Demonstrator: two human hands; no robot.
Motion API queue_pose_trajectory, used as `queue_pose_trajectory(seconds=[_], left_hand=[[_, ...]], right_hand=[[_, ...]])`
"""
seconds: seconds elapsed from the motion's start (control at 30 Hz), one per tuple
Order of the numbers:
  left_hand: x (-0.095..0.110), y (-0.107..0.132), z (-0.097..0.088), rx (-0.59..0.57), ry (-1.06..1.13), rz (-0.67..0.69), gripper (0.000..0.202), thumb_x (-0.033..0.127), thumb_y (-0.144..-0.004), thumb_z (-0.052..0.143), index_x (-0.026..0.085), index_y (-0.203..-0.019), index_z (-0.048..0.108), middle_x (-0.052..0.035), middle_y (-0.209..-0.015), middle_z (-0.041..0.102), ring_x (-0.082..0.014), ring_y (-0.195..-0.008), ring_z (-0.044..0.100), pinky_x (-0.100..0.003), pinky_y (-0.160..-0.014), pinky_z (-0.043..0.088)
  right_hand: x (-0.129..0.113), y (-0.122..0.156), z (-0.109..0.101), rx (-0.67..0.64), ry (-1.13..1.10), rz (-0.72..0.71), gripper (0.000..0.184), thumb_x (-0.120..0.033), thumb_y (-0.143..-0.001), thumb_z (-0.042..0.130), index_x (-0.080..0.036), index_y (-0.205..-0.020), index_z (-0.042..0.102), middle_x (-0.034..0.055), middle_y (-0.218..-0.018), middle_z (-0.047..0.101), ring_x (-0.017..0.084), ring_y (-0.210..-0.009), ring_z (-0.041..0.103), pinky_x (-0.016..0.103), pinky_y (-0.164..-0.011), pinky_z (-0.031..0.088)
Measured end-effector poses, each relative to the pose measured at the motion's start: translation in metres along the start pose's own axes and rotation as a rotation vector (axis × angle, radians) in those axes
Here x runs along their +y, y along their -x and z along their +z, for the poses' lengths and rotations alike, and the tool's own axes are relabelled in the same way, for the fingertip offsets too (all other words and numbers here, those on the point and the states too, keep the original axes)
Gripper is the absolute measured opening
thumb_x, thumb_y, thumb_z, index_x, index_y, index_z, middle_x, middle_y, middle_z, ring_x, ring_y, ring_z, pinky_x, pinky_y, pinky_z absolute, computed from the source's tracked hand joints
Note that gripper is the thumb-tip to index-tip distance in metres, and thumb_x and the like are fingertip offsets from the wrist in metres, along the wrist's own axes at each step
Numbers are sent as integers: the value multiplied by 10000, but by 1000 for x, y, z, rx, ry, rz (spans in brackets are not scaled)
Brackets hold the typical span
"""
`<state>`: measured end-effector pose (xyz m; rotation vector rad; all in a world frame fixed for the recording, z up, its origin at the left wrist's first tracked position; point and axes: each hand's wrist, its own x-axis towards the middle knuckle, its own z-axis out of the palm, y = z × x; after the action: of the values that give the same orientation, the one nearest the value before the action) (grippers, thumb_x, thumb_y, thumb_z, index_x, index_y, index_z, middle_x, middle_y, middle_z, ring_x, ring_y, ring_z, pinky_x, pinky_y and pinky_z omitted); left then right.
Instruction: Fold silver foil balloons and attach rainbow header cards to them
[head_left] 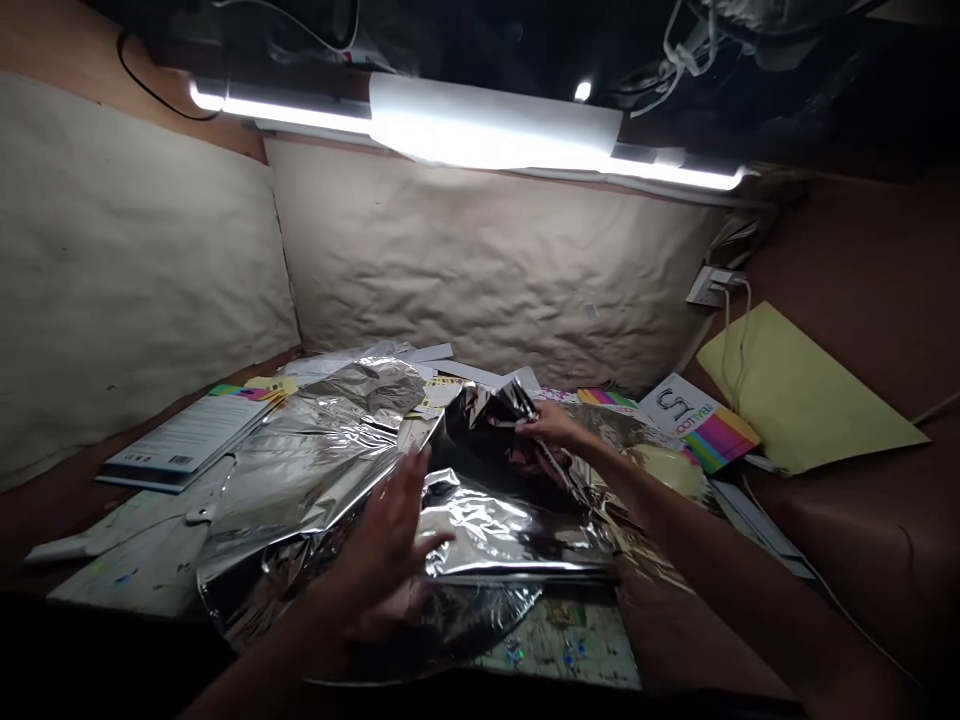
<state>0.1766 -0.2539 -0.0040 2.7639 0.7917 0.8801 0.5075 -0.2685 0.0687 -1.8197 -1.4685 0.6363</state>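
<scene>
A shiny silver foil sheet [480,510] lies crumpled over the middle of the desk, its far edge raised. My right hand [559,425] pinches that raised edge between thumb and fingers. My left hand [394,525] is just left of the foil, fingers stretched out and thumb apart, holding nothing. Whether its palm touches the foil, I cannot tell. More silver foil [322,440], with a rounded outline, spreads to the left and beneath my left hand. Gold-coloured foil [645,540] lies beyond my right forearm.
A stained board [555,650] shows under the foil. At the left lies a booklet [191,435]; at the right are a colourful printed card [697,420] and a yellow sheet [795,400]. White cables hang from a wall socket [712,287]. A tube light [675,172] runs overhead.
</scene>
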Motion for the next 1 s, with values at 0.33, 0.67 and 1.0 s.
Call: queue_pose_trajectory(seconds=[0.33, 0.67, 1.0], left_hand=[[25, -95, -112, 376, 312, 265, 445, 351, -851, 688, 229, -1268, 595, -85, -1341, 609, -254, -1248, 569, -408, -1042, 457], [33, 50, -16, -424, 135, 326, 361, 225, -965, 445, 283, -1283, 606, -14, -1356, 616, -222, -1275, 558, -376, -1047, 478], [28, 28, -11, -277, 236, -334, 311, 394, -967, 480, 225, -1150, 665, 1, -709, 692, -170, -636, 651, -269, -643, 469]], right_hand=[[-91, 117, -42, 370, 317, -531, 311, -510, -847, 631, -225, -773, 733, 78, -930, 707, 256, -914, 621, 372, -818, 489], [27, 203, 69, 53, 357, -661, 272, -157, -907, 562, -280, -1106, 701, 71, -998, 722, 211, -878, 665, 357, -708, 558], [32, 193, 69, 40, 70, -10, 300, -372, -911, 589, -243, -1172, 662, 9, -836, 676, 194, -753, 628, 290, -672, 498]])
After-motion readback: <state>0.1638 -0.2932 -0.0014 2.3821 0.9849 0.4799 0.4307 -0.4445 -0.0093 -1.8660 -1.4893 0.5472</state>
